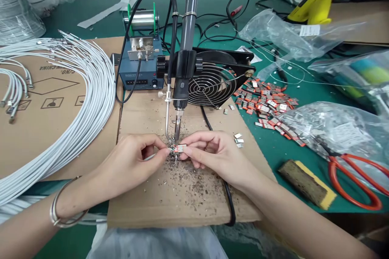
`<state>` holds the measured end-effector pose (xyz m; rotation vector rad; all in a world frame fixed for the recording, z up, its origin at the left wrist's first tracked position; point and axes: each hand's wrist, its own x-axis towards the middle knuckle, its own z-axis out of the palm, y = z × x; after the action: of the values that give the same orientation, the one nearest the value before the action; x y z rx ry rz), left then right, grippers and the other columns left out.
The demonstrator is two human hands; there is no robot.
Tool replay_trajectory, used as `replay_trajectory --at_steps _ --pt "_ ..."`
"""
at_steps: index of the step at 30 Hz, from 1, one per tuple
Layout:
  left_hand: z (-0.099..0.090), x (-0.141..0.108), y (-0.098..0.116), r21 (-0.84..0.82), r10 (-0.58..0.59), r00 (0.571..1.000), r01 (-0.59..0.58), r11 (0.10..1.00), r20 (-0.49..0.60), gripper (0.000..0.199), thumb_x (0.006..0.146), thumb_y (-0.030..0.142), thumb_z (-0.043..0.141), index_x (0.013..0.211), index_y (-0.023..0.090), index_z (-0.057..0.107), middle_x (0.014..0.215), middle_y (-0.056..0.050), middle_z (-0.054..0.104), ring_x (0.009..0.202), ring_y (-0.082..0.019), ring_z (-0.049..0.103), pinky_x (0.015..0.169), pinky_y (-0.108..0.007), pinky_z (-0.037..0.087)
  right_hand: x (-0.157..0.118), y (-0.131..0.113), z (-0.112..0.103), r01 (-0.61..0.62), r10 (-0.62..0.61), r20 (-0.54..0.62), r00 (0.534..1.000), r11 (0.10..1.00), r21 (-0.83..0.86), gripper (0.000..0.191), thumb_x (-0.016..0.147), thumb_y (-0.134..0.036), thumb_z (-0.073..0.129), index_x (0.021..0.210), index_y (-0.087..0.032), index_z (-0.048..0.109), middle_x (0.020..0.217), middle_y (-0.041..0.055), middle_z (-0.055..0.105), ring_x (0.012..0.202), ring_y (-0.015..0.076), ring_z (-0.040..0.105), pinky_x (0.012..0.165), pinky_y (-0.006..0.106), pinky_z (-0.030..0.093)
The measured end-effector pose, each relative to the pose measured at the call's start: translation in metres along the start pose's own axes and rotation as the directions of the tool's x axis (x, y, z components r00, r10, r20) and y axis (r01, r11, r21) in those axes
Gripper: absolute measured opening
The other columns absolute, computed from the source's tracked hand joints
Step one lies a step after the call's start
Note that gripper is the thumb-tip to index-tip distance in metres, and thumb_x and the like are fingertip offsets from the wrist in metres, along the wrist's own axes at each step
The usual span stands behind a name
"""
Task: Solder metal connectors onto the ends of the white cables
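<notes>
Between thumb and fingers of my right hand (209, 151) is a small USB connector (181, 148) with a metal shell and a red-orange part. My left hand (141, 156) pinches thin wires at the connector's left end; a piece of white cable shows under its fingers. Both hands meet just below the tip of a clamped soldering iron (178, 127), which points straight down. A thin metal solder-feed tube (167, 117) curves toward that same tip. Whether the wires touch the iron I cannot tell.
Bundled white cables (100, 101) lie left on cardboard. Behind the iron stand a blue solder feeder (138, 75) with a solder spool (141, 20) and a black fan (209, 83). Rightward are piled red-and-silver connectors (267, 101), a sponge (306, 184) and red-handled scissors (337, 178). Solder bits litter the cardboard board (136, 206).
</notes>
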<state>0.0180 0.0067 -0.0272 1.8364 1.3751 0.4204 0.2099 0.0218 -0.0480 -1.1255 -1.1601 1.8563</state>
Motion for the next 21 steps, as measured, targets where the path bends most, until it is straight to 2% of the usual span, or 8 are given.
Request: replay_trajectory --at_steps 7,12,17,21 --pt "0.001 0.0 0.0 -0.006 0.045 0.999 -0.046 0.999 -0.017 0.022 0.085 0.033 0.049 0.082 0.018 0.065 0.052 0.004 0.048 0.046 -0.007 0.037 0.043 -0.019 0.027 0.0 -0.002 -0.001 0.018 -0.018 -0.006 1.0 0.999 -0.039 0.014 0.063 -0.025 0.073 0.07 -0.014 0.066 0.059 0.0015 0.067 0.04 0.004 0.047 0.038 0.016 0.04" --pt "0.0 0.0 -0.002 0.031 0.022 1.0 -0.021 0.999 -0.009 0.022 0.084 0.033 0.049 0.08 0.019 0.066 0.048 0.006 0.041 0.044 -0.007 0.035 0.042 -0.019 0.026 0.001 0.002 0.003 0.005 -0.009 -0.043 0.999 0.996 -0.09 0.015 0.061 -0.022 0.071 0.072 -0.015 0.064 0.059 0.0011 0.066 0.04 0.0044 0.046 0.038 0.017 0.039" --pt "0.001 0.002 0.0 0.048 0.001 1.0 -0.002 0.999 0.009 0.023 0.084 0.033 0.049 0.076 0.018 0.065 0.046 0.006 0.038 0.044 -0.007 0.034 0.042 -0.019 0.025 0.003 0.009 0.008 0.072 -0.096 -0.116 0.989 0.978 -0.194 0.014 0.061 -0.022 0.07 0.07 -0.014 0.062 0.051 -0.0025 0.057 0.044 0.0054 0.047 0.04 0.016 0.036" --pt "0.002 0.002 0.0 0.04 0.011 1.0 -0.011 0.999 -0.004 0.021 0.083 0.031 0.049 0.077 0.018 0.065 0.047 0.006 0.038 0.044 -0.007 0.034 0.043 -0.019 0.026 0.004 0.008 0.007 0.054 -0.072 -0.095 0.993 0.983 -0.174 0.015 0.062 -0.022 0.069 0.073 -0.014 0.063 0.056 -0.0004 0.061 0.044 0.0055 0.049 0.04 0.017 0.039"
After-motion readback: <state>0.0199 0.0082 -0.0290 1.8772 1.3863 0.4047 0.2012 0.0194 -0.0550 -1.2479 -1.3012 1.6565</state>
